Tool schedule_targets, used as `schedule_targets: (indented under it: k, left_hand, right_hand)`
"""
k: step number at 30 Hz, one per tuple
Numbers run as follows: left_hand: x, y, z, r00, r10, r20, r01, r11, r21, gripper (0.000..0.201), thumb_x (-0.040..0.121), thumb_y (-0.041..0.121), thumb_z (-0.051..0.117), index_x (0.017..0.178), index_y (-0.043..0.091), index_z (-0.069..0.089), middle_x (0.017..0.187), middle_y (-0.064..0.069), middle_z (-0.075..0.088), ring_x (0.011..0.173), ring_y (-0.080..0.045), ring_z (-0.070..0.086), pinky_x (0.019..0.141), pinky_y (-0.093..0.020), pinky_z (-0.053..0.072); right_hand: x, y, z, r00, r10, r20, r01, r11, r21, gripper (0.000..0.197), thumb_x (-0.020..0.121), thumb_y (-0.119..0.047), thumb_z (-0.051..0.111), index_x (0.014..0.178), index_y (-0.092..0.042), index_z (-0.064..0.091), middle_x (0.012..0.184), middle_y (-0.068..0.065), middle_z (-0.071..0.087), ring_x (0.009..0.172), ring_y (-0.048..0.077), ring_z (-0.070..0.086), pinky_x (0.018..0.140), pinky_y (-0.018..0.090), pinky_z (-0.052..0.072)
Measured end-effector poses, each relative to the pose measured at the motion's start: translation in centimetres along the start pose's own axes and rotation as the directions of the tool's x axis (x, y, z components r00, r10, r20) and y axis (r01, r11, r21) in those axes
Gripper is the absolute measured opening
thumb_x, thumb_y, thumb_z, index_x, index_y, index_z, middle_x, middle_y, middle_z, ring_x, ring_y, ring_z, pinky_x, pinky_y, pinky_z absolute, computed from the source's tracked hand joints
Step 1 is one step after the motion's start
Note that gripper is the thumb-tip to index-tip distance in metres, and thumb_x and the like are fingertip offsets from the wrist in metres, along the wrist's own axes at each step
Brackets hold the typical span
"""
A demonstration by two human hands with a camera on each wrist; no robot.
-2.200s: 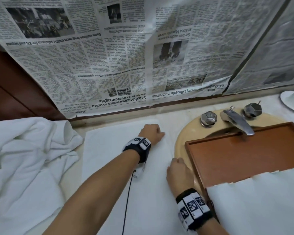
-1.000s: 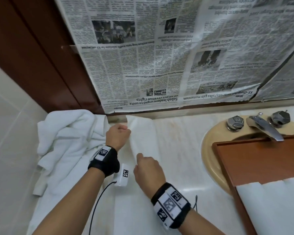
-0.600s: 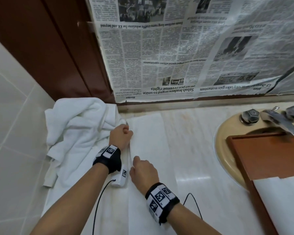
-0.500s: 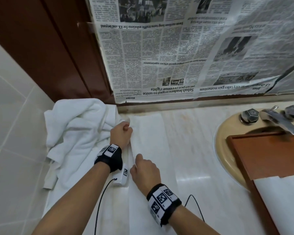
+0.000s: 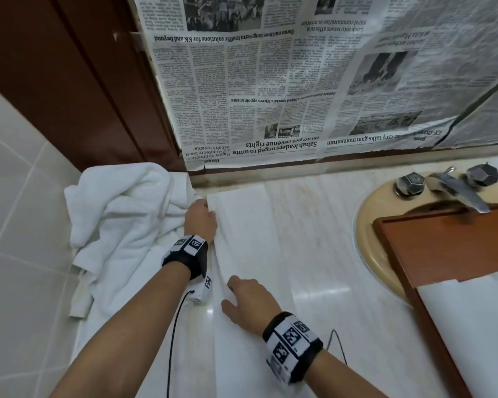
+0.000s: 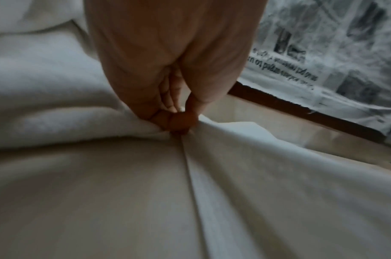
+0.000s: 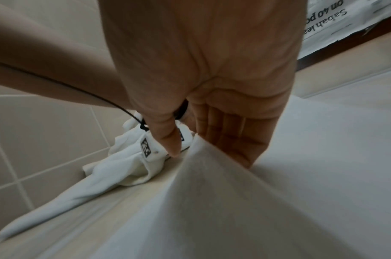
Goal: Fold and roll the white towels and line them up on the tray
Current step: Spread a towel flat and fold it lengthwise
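Note:
A white towel (image 5: 250, 248), folded into a long narrow strip, lies on the marble counter and runs from the back wall toward me. My left hand (image 5: 209, 206) pinches its left edge near the far end; the left wrist view shows thumb and fingers (image 6: 179, 126) closed on the cloth (image 6: 278, 175). My right hand (image 5: 229, 291) rests on the same edge nearer me. In the right wrist view its fingers (image 7: 229, 140) are straight against a raised ridge of towel (image 7: 234, 210), with the thumb apart. The brown tray (image 5: 443, 242) sits over the sink at right.
A heap of loose white towels (image 5: 121, 225) fills the left corner against the tiled wall. Another white towel (image 5: 472, 326) covers the tray's near part. The tap (image 5: 454, 191) stands behind the tray. Newspaper (image 5: 270, 81) covers the wall behind.
Both hands brought the towel's right edge across to the left, which folded it into a narrow strip. In the last half second my right hand's pinch relaxed to straight fingers.

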State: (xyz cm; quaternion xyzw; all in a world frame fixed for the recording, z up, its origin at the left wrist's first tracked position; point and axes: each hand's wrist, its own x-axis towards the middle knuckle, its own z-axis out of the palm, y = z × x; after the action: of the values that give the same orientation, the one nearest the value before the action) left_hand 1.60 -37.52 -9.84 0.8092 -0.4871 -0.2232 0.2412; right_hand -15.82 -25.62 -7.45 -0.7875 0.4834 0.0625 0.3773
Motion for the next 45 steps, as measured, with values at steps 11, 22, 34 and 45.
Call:
schedule_targets:
  k: [11, 22, 34, 45]
  left_hand:
    - [-13.0, -3.2, -0.3, 0.913, -0.211, 0.35, 0.211, 0.977, 0.038, 0.039, 0.08, 0.051, 0.067, 0.098, 0.019, 0.054, 0.096, -0.005, 0.067, 0.086, -0.022, 0.066, 0.077, -0.032, 0.051]
    - [-15.1, -2.6, -2.0, 0.959, -0.154, 0.24, 0.165, 0.986, -0.03, 0.019, 0.086, 0.014, 0.052, 0.079, 0.001, 0.063, 0.085, -0.02, 0.07, 0.083, -0.035, 0.063, 0.084, -0.04, 0.055]
    - [-18.6, -3.4, -2.5, 0.956, -0.122, 0.266, 0.119, 0.992, 0.027, 0.024, 0.09, 0.029, 0.062, 0.1, 0.007, 0.068, 0.094, -0.006, 0.069, 0.094, -0.026, 0.062, 0.085, -0.032, 0.048]
    - [-23.9, -4.9, -0.9, 0.989, -0.128, 0.075, 0.129, 0.992, -0.004, 0.012, 0.085, 0.018, 0.071, 0.094, 0.01, 0.067, 0.096, -0.006, 0.063, 0.093, -0.026, 0.062, 0.074, -0.027, 0.044]
  right_hand:
    - [-8.8, 4.3, 3.1, 0.994, 0.067, -0.083, -0.057, 0.992, 0.108, 0.033, 0.096, -0.035, 0.051, 0.123, -0.018, 0.055, 0.11, 0.001, 0.066, 0.099, 0.022, 0.061, 0.082, 0.035, 0.05]
    - [-16.4, 0.6, 3.7, 0.985, 0.023, -0.172, -0.049, 0.987, -0.151, 0.019, 0.101, -0.026, 0.039, 0.108, -0.017, 0.054, 0.098, -0.003, 0.059, 0.085, 0.019, 0.059, 0.063, 0.031, 0.042]
    - [-16.7, -3.8, 11.5, 0.996, 0.028, -0.089, -0.042, 0.986, -0.161, 0.018, 0.091, -0.015, 0.055, 0.107, -0.009, 0.052, 0.102, 0.007, 0.059, 0.085, 0.027, 0.062, 0.059, 0.032, 0.031]
    - [-21.1, 0.2, 11.1, 0.984, -0.101, -0.148, 0.079, 0.986, -0.146, 0.021, 0.1, -0.026, 0.04, 0.112, -0.015, 0.054, 0.103, 0.001, 0.057, 0.091, 0.024, 0.057, 0.068, 0.032, 0.034]
